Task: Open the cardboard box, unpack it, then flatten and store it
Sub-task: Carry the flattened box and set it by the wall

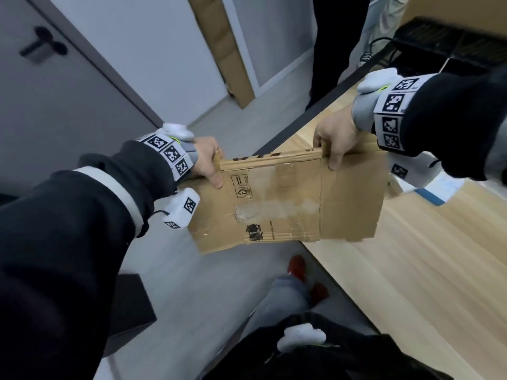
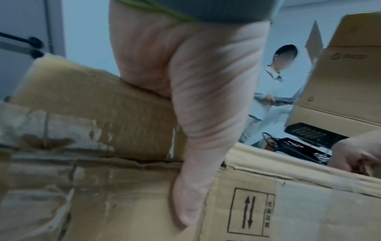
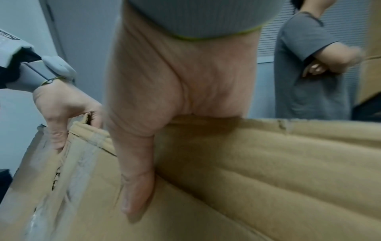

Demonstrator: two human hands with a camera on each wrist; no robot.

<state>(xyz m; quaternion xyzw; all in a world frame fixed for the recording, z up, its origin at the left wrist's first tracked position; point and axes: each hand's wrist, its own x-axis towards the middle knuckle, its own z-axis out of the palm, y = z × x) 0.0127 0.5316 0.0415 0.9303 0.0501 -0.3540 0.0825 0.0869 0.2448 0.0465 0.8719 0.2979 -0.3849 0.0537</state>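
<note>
While the flattened cardboard box (image 1: 285, 198) hangs in the centre of the head view, held up in the air with its right part over the edge of the wooden table (image 1: 428, 270), its whole weight sits on two small grips along its top edge. Nearest the camera, at lower centre, the person's own leg and red shoe (image 1: 297, 266) stand right below the sheet, so a dropped panel would land on the foot. At centre left the left hand (image 1: 207, 163) pinches the top left corner, thumb on the printed face and fingers curled behind; at centre right the right hand (image 1: 336, 141) pinches the top edge the same way beside a fold line. That edge looks crushed and torn, and old tape (image 1: 277, 208) streaks the face, so I judge the board could tear or slide out of a pinch. The loose right flap could also swing open and catch the table edge. Farther off, at upper centre, another brown carton (image 1: 222, 48) leans on the wall, and bystanders stand at upper right, close enough to be clipped by a careless swing.
</note>
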